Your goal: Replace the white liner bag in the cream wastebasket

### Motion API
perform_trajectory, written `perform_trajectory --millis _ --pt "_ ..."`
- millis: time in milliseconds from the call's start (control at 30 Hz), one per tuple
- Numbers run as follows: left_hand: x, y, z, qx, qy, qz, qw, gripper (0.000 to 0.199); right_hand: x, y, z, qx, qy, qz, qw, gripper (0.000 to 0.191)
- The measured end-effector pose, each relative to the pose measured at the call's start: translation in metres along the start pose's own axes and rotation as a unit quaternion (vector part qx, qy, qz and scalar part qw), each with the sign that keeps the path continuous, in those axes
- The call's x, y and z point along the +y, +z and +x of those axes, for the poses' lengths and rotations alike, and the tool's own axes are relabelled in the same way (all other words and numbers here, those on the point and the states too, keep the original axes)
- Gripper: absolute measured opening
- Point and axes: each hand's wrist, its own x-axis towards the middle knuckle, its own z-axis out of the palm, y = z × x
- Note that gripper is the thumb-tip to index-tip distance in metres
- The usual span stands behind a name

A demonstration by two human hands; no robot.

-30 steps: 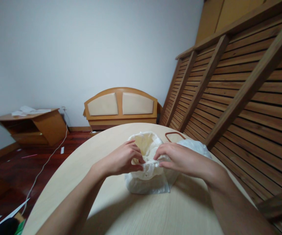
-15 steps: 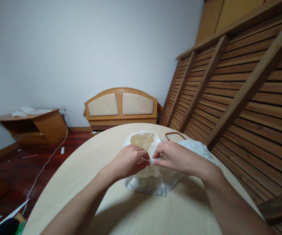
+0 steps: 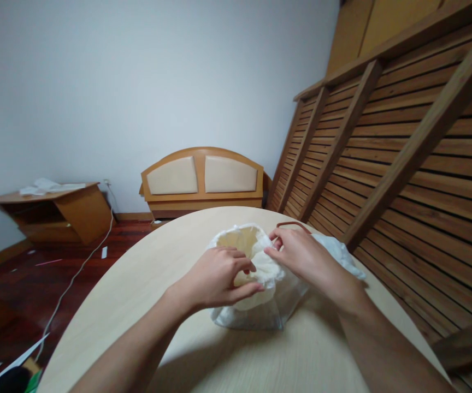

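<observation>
A white cloth item (image 3: 249, 317) with a round, gathered opening sits on the round table (image 3: 203, 349), its yellowish inside facing up and toward me. At the near left of the opening my left hand (image 3: 219, 275) hovers with thumb and fingers apart; whether it touches the cloth is unclear. My right hand (image 3: 301, 254) has thumb and fingertips pinched on the gathered edge at the right side. Beyond that hand lies more white fabric (image 3: 338, 254), which may be part of the same item. A brown curved handle (image 3: 291, 223) shows partly behind the right hand.
Slatted wooden panels (image 3: 387, 169) lean close along the table's right side. Past the far edge stands a headboard (image 3: 201, 173). At left, a low wooden cabinet (image 3: 84, 215) carries white sheets, and a white cable (image 3: 76, 278) crosses the dark red floor.
Both hands were pinching the near edge together. The left fingers have let go and spread; the right hand has shifted up and right along the edge, and the gathered cloth now shows between them.
</observation>
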Motion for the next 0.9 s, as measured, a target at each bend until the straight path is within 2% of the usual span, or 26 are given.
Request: perform_trajectory --millis 167,267,333,433,567,900 --pt "-0.002 -0.01 -0.003 0.192 -0.061 -0.012 0.979 0.018 -0.014 0.005 -0.001 0.048 -0.001 -0.072 0.996 0.019" --pt "-0.007 -0.01 -0.004 0.25 -0.103 -0.025 0.962 0.016 -0.022 0.009 -0.002 0.071 -0.033 -0.09 0.993 0.018" --pt "-0.01 -0.007 -0.004 0.248 -0.128 -0.025 0.96 0.022 -0.026 0.011 -0.003 0.088 -0.078 -0.089 0.989 0.018" --pt "-0.015 -0.003 -0.002 0.216 -0.155 -0.021 0.964 0.027 -0.029 0.012 -0.003 0.109 -0.136 -0.079 0.981 0.018" --pt "-0.018 -0.001 -0.001 0.186 -0.196 -0.014 0.963 0.012 -0.028 0.012 -0.001 0.114 -0.18 -0.06 0.975 0.018" --pt "-0.018 -0.006 -0.003 0.171 -0.245 0.01 0.954 0.014 -0.016 0.011 0.002 0.072 -0.144 -0.068 0.985 0.02"
